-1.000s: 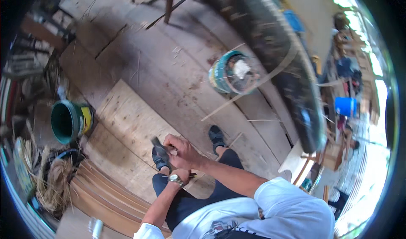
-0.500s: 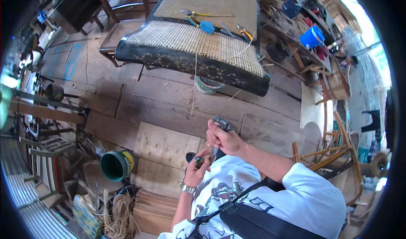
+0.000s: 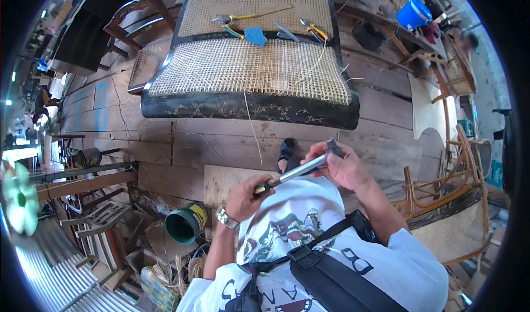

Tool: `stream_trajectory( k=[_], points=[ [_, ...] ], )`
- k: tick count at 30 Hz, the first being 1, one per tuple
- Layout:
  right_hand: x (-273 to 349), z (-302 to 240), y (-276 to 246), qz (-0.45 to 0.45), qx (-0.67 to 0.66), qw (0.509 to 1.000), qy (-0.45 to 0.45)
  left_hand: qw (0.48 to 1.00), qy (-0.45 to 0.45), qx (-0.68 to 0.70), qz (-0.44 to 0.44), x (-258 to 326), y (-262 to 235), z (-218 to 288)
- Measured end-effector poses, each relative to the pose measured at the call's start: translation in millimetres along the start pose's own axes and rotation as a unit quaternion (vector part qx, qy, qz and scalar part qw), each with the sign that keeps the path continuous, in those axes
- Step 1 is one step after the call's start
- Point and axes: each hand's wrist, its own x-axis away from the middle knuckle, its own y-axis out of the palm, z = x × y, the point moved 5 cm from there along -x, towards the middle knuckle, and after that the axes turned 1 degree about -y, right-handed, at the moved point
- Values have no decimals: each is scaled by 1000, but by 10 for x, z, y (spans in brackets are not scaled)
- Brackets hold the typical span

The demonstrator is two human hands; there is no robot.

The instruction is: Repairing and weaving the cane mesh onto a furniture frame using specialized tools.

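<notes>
At far left I see a green bucket (image 3: 185, 222) on the wooden floor (image 3: 221, 141). Next, my left hand (image 3: 245, 196), with a wristwatch (image 3: 226, 218), has its fingers curled tight around the dark grip of a hammer (image 3: 298, 171). The hammer's metal shaft slants up to the right above my lap. My right hand (image 3: 342, 165) has its fingers pinched around the hammer's head. Beyond my hands, a cane-woven seat panel (image 3: 248, 72) with a black frame lies on the floor, with pliers (image 3: 314, 31) and other small tools resting on it.
</notes>
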Motion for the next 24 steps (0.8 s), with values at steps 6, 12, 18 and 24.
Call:
stream_trajectory(
  k=[6, 12, 18, 24],
  points=[
    [-138, -385, 45, -73, 186, 974, 109, 991, 69, -47, -109, -657, -492, 385],
    [-58, -338, -75, -48, 205, 961, 180, 970, 192, 43, -144, -1497, -1068, 674],
    [244, 38, 55, 267, 65, 951, -139, 925, 92, -368, -19, -3756, -1779, -120],
    [471, 839, 569, 451, -39, 845, -286, 877, 279, -391, -30, -5517, -1776, -1062]
  ],
)
